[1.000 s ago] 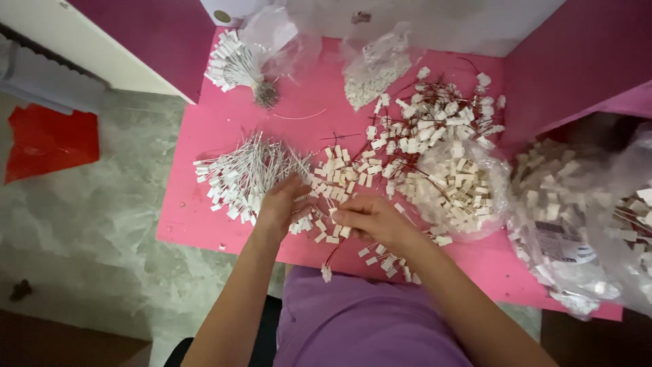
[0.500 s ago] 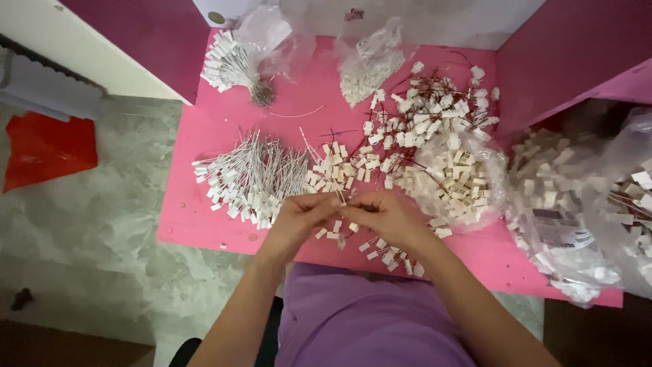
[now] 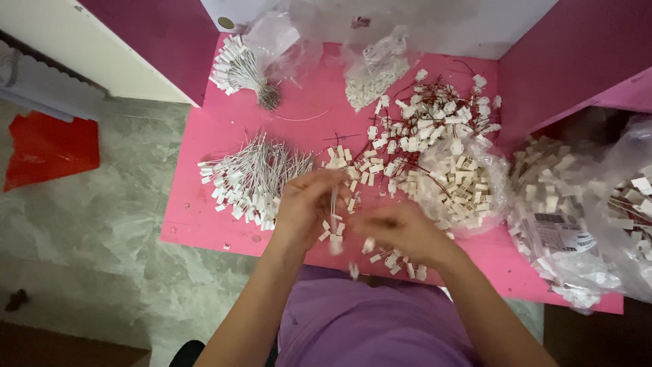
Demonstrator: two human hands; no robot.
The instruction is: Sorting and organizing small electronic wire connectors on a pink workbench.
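My left hand (image 3: 309,207) is raised over the near edge of the pink table (image 3: 204,217), fingers pinched on a thin white wire with a small white connector (image 3: 335,224) hanging from it. My right hand (image 3: 401,231) is close beside it, blurred, fingers curled near the same piece; whether it grips anything I cannot tell. Loose white connectors (image 3: 390,261) lie scattered under both hands. A fanned bunch of white wired connectors (image 3: 251,180) lies just left of my left hand.
A tangle of red-wired connectors (image 3: 435,122) and an open bag of white connectors (image 3: 462,187) lie right of centre. A tied white bundle (image 3: 241,68) and small bags (image 3: 373,75) sit at the back. Clear plastic bags (image 3: 584,217) fill the right. A red bag (image 3: 51,146) lies on the floor.
Both hands have lifted off the scattered connectors and come together. My left hand has left the fanned bunch and now holds a wire up between the hands.
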